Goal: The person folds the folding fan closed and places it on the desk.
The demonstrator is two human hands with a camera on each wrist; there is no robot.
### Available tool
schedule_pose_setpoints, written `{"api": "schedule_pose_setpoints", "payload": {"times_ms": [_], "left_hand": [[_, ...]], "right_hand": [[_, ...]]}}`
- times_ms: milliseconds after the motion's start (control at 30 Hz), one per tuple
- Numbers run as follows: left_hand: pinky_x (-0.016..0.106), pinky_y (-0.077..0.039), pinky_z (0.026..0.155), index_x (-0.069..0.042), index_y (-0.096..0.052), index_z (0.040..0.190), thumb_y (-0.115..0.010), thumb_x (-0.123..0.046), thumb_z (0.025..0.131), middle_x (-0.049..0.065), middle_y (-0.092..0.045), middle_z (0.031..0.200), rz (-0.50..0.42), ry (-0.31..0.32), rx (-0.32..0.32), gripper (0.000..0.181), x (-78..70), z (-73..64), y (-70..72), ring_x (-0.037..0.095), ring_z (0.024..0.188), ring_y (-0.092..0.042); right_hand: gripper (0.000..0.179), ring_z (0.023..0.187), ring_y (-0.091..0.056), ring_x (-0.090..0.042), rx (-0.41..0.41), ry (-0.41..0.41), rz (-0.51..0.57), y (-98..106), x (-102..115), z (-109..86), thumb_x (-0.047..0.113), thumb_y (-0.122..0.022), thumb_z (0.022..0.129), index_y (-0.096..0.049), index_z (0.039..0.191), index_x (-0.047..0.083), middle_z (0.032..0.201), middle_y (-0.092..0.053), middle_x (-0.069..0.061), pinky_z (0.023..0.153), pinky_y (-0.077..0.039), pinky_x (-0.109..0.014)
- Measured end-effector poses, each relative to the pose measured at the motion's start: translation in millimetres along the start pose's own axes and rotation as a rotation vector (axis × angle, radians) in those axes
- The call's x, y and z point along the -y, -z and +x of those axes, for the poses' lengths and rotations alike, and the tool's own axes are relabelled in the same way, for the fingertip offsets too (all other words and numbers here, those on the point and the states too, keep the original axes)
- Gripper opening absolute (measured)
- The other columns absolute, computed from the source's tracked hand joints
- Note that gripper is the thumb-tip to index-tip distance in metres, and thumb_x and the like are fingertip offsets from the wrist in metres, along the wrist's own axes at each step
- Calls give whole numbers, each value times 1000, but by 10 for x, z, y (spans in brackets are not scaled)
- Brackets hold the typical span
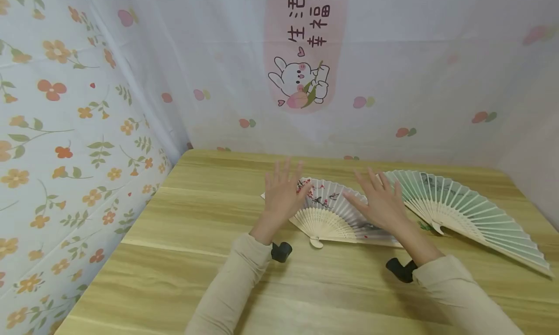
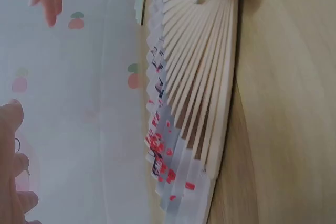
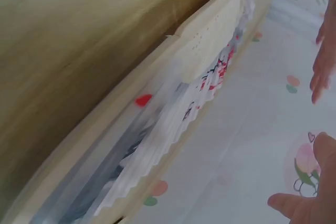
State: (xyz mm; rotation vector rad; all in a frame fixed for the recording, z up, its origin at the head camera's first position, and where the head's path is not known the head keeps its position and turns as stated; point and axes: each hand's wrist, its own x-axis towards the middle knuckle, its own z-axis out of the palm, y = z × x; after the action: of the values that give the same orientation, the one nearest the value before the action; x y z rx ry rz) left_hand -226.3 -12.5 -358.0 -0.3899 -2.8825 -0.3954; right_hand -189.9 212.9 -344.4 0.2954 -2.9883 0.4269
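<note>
Both hands are held above the table with fingers spread and nothing in them. In the head view my left hand [image 1: 281, 194] overlaps the left end of an unfolded white folding fan [image 1: 327, 223] with red blossoms and dark birds. My right hand [image 1: 382, 201] overlaps that fan's right part, its fingertips near a green folding fan [image 1: 471, 213], also spread out. Pale slats of the white fan [image 2: 205, 77] fill the middle of the left wrist view. In the right wrist view the same white fan [image 3: 210, 61] runs diagonally, seen nearly edge-on.
The wooden table [image 1: 174, 257] reaches back to a white curtain [image 1: 209, 53] with a rabbit print and Chinese characters. A flowered cloth [image 1: 57, 155] hangs at the left. Black wrist-camera mounts [image 1: 281, 252] stick out below both wrists.
</note>
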Motion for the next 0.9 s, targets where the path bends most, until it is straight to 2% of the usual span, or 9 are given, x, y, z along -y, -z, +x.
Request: {"api": "schedule_pose_setpoints", "payload": {"times_ms": [200, 400, 533, 700, 900], "left_hand": [[55, -5, 103, -29, -17, 142, -33, -54, 90, 4, -6, 148, -44, 0, -22, 60, 63, -13, -1, 29, 133, 1], [55, -4, 103, -29, -13, 142, -28, -55, 90, 3, -1, 148, -73, 19, 35, 60, 176, -61, 2, 28, 133, 7], [56, -3, 103, -26, -15, 143, -30, -54, 91, 4, 1, 148, -78, 25, 53, 61, 284, -116, 13, 28, 132, 7], [55, -2, 103, -23, -18, 143, -38, -49, 90, 6, -1, 148, -107, -8, 49, 62, 371, -173, 18, 31, 132, 5], [56, -4, 103, -22, -18, 142, -42, -46, 90, 6, 0, 147, -137, -43, 83, 63, 454, -255, 39, 32, 132, 3]], "right_hand": [[76, 129, -2, -44, 13, -8, 18, 56, -82, -89, 60, -33, 87, -18, 142, 11, 145, -6, -20, 94, 8, -66], [75, 128, -3, -44, 37, -27, 30, 90, -150, -215, 60, -33, 87, -14, 143, 14, 145, -5, -20, 93, 6, -67], [74, 127, -6, -46, 44, -12, 47, 71, -184, -293, 57, -36, 88, -14, 143, 14, 145, -7, -22, 93, 4, -68], [74, 127, -8, -47, 61, 5, 84, 61, -256, -393, 54, -41, 88, -16, 143, 11, 143, -10, -25, 93, 0, -67], [75, 126, -8, -48, 97, 12, 139, 47, -381, -502, 50, -45, 88, -12, 143, 10, 142, -7, -28, 93, -10, -67]]}}
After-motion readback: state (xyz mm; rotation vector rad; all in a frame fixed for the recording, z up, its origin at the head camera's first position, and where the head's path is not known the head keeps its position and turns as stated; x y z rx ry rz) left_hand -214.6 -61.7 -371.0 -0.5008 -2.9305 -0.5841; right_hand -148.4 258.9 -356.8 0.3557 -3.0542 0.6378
